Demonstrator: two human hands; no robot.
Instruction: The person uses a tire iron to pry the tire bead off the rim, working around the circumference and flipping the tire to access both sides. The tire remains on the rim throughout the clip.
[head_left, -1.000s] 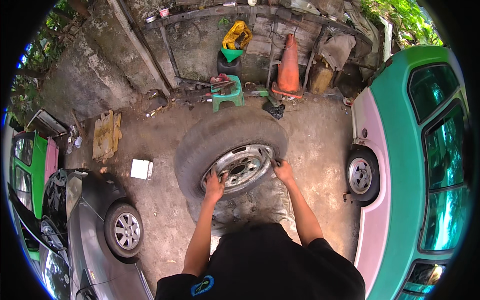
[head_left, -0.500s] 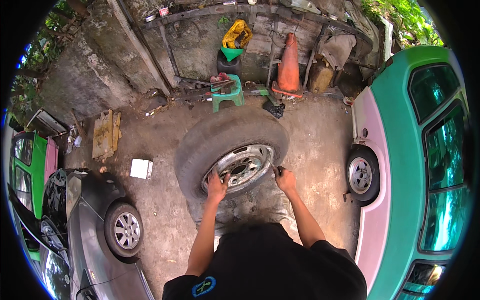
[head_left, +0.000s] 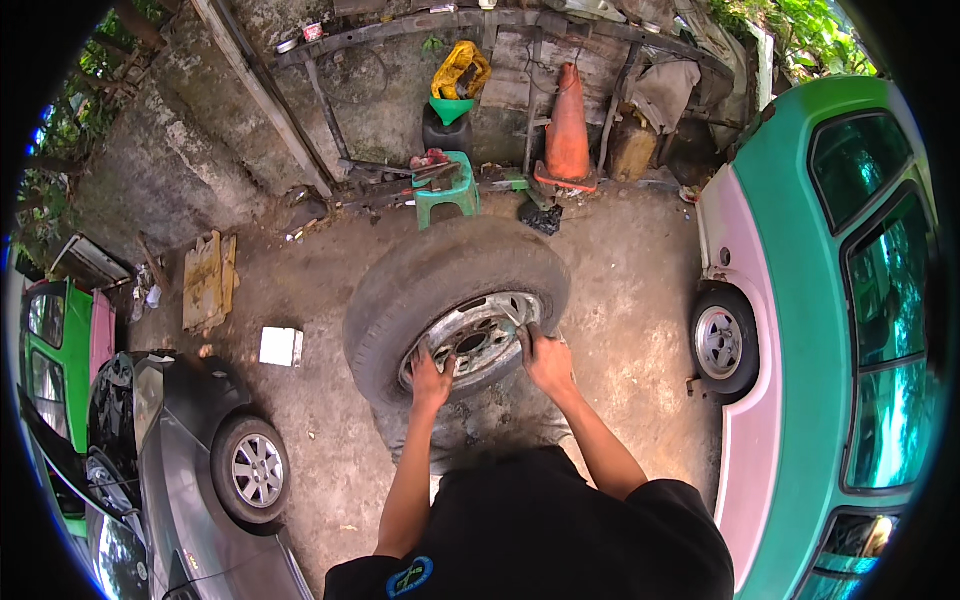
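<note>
A worn black tyre (head_left: 440,275) on a silver steel rim (head_left: 480,335) stands tilted on the concrete in front of me. My left hand (head_left: 430,378) grips the lower left edge of the rim. On the rim's lower right edge my right hand (head_left: 548,362) is closed. Both forearms reach forward from my black shirt at the lower edge of the view.
A green and pink car (head_left: 830,330) stands at the right, a grey car (head_left: 190,470) at the lower left, a green car (head_left: 50,340) further left. Behind the tyre are a green stool (head_left: 445,190), an orange cone (head_left: 567,130), a black canister with a funnel (head_left: 448,120) and scrap metal along the wall.
The tyre has rolled a little to the left and closer to me. My right hand has slid inward along the rim, nearer the left hand.
</note>
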